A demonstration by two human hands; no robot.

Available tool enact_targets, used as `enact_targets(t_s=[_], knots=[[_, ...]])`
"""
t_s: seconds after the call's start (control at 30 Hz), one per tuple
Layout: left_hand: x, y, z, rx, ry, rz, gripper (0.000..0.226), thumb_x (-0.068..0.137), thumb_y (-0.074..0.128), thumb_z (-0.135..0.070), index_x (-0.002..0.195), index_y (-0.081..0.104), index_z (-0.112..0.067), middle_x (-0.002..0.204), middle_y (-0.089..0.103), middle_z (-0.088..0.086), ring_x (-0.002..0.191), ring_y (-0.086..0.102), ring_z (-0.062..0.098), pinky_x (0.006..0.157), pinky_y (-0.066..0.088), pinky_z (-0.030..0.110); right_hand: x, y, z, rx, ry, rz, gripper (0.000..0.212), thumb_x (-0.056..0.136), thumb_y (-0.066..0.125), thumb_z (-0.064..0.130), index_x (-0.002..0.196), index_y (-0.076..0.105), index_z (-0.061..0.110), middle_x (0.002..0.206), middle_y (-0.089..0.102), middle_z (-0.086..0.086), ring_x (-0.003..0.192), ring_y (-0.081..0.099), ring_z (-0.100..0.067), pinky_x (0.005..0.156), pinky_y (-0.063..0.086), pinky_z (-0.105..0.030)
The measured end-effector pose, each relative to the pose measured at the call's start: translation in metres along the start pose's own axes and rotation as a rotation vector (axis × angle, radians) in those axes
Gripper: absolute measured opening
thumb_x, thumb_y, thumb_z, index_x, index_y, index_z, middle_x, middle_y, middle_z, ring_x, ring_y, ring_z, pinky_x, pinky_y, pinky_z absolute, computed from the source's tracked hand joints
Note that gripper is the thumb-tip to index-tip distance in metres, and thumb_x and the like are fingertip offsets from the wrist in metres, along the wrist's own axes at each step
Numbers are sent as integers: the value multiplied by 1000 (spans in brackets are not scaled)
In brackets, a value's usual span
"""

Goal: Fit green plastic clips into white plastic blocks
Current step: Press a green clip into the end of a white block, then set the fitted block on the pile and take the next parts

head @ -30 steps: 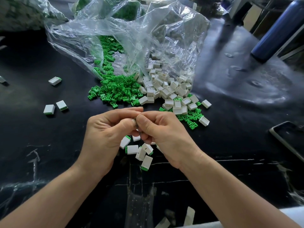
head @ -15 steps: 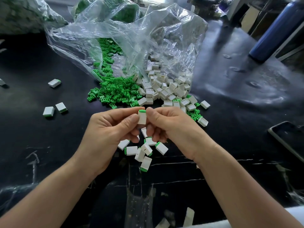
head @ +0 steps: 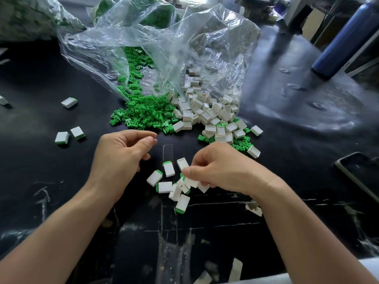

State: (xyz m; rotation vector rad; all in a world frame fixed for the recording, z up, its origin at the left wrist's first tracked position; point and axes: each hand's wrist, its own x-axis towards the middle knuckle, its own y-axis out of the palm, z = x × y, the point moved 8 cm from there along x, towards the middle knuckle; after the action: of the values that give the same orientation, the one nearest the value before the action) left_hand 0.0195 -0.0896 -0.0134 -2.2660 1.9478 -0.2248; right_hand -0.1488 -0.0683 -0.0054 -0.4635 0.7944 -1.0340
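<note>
At the near edge, pale scraps [head: 235,269] are cut off by the frame and cannot be identified. Just beyond, on the scuffed black table [head: 41,181], a small pile of fitted blocks [head: 165,187] is seen. A white block [head: 191,183] is pinched over that pile by the right hand [head: 223,171] — its far end is hidden under the curled fingers. The left hand [head: 121,158] is held apart, loosely curled, with nothing seen in it. Farther back, green clips [head: 143,114] and empty blocks [head: 207,113] are spilled from a clear bag [head: 164,48]. A phone [head: 356,173] is cropped at the right edge; a blue bottle [head: 344,35] is blurred behind.
</note>
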Motion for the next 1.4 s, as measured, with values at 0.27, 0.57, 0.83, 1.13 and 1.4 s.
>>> enact_targets(t_s=[0.27,0.57,0.83,1.13,1.4], knots=[[1,-7,-18,506,255,-97,22,85,61,-4,102,71,-14,105,63,-3,101,54,11,89,30,5,2,-8,0,-68,-32,-95,32,76,69,46,68,62,16,56,52,9,50,46,0,48,36,-14],[-2,16,-8,991,275,109,37,89,55,-8,125,56,-2,139,47,14,129,43,31,103,32,43,-2,-53,-11,-56,-41,-581,9,84,65,31,78,65,23,70,54,11,73,54,-10,70,44,-25],[-7,11,-21,875,355,44,9,74,72,-2,83,73,-3,90,71,14,87,64,37,79,48,45,2,-68,-35,-239,85,-631,20,87,62,22,105,68,23,104,53,2,104,52,-18,87,38,-26],[-1,7,-17,800,313,32,26,80,68,-7,106,70,-10,95,63,11,97,56,31,83,37,32,8,-59,-35,-289,99,-610,11,83,66,16,91,67,24,97,50,4,102,50,-20,82,34,-26],[-3,4,-22,720,323,49,12,76,72,-4,86,71,-9,85,66,7,85,60,29,80,47,37,4,-60,-30,-271,72,-626,11,81,67,13,89,65,20,96,62,0,94,57,-21,77,39,-24]])
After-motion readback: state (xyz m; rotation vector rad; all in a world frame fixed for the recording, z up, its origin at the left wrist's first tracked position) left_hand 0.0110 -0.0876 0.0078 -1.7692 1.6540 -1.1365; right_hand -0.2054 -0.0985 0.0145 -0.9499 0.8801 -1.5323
